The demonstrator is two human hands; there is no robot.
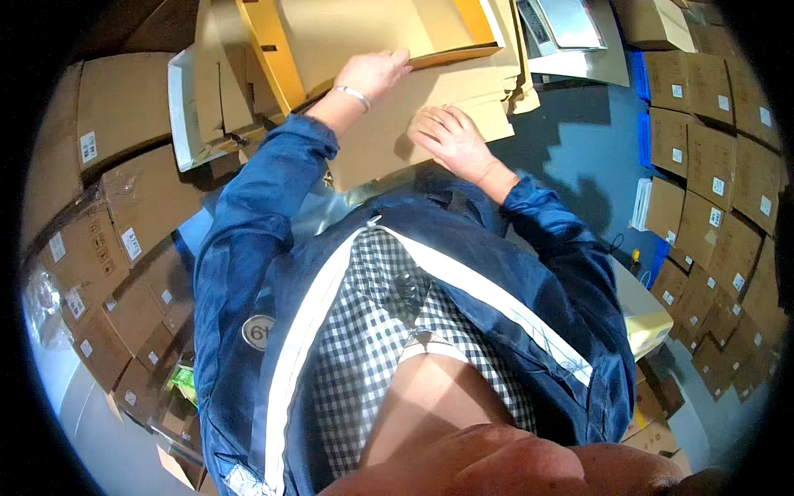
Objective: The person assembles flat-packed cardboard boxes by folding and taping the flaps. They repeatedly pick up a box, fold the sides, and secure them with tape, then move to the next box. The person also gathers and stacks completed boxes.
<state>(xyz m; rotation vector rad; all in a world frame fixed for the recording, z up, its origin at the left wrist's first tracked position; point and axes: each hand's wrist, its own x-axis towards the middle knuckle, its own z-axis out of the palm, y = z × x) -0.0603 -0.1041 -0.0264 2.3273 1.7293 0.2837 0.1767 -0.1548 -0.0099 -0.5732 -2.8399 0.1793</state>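
**Near the top of the view, a cardboard tray with one hand at its edge**

At the centre of the work is a shallow, open cardboard tray with orange-yellow walls, lying over a flat brown cardboard sheet. The left hand reaches to its near wall, fingers together and bent at the edge; I cannot tell whether they pinch it, since their undersides are hidden. The right hand rests on the sheet, fingers a little apart and slightly curled, with nothing seen in its grasp.

The step in hand, as I judge it, is positioning or steadying: one hand at the tray, the other on the cardboard beneath. A next move from this pose would call for a sure hold on the near wall and a settled sheet, as thin card may bend or slide.

Further out, more cardboard layers show at the right of the sheet, and a silvery device sits beyond them. A white-sided box stands left of the tray. Stacked cartons line both sides, left and right.
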